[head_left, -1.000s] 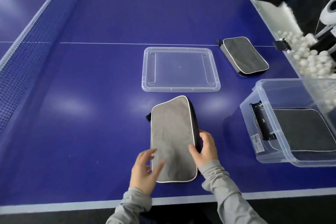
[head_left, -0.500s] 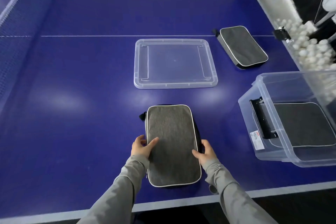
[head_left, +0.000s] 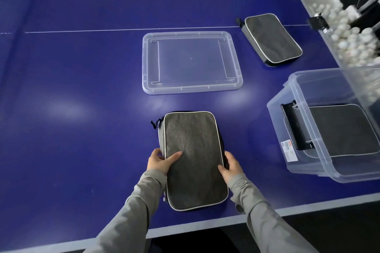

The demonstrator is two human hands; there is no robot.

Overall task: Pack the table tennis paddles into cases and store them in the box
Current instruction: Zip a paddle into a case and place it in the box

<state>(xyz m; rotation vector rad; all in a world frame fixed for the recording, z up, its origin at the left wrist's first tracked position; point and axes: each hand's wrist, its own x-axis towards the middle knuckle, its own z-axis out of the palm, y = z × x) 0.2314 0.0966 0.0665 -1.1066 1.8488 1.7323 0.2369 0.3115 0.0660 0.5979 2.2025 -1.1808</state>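
Observation:
A grey paddle case [head_left: 193, 150] with white piping lies flat near the table's front edge. My left hand [head_left: 161, 161] grips its left side with the thumb on top. My right hand [head_left: 231, 165] holds its right side. A second grey case [head_left: 272, 38] lies at the back right on the table. The clear plastic box [head_left: 296, 113] stands at the right, with a third case [head_left: 343, 129] lying inside it. No bare paddle is visible.
The box's clear lid [head_left: 192, 61] lies upside down in the middle of the blue table [head_left: 72, 88]. A container of white balls [head_left: 349, 33] sits beyond the table's right edge. The table's front edge [head_left: 205, 226] runs just below the case.
The case has settled flat and straight on the table. Both hands have shifted to grip its two long sides. The camera has tilted down and moved closer.

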